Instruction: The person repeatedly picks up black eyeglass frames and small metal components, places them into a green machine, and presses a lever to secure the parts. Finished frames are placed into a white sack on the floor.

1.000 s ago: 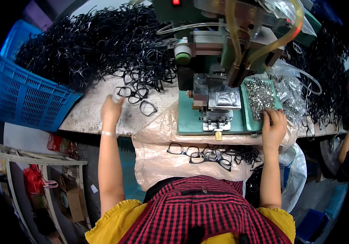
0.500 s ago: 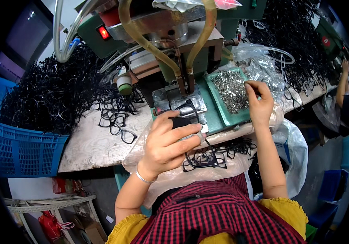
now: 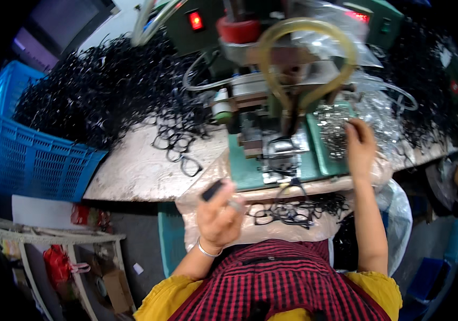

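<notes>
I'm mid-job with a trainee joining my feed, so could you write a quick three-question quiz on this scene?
1. Which of the person's hands is at the green tray of small metal parts?

2. True or false: in the picture, the blue basket is left of the machine.

3. The lit switch near the top of the picture glows:
A. green
B. red
C. blue

Key:
1. The right hand.
2. True.
3. B.

I view remotely: pale worktable (image 3: pixel 133 168) beyond left fingers (image 3: pixel 229 188). On it: dark eyeglass-frame heap (image 3: pixel 117 88), farther out; loose frames (image 3: pixel 178 142), nearer; green machine base (image 3: pixel 244 174), left of right fingers (image 3: pixel 361 130); beige sheet (image 3: pixel 190 211) over front edge, near left fingers.
</notes>
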A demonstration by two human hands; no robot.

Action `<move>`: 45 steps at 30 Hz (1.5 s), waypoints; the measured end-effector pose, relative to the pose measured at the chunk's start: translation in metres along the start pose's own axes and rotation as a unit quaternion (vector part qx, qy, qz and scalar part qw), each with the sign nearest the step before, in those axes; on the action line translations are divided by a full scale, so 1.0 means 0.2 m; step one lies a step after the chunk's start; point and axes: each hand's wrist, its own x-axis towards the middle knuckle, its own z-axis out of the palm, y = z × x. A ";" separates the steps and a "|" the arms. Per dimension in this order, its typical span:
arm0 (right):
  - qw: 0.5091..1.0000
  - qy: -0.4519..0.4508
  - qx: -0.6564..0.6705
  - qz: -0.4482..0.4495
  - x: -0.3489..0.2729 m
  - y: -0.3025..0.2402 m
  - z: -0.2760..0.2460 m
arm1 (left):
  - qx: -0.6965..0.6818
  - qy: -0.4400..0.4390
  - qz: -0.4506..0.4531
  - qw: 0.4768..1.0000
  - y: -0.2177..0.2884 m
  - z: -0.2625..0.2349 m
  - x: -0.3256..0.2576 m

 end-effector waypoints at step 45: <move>0.885 -0.146 0.436 0.074 -0.15 -0.59 0.24 | -0.416 0.139 -0.095 0.893 -0.16 -0.02 0.56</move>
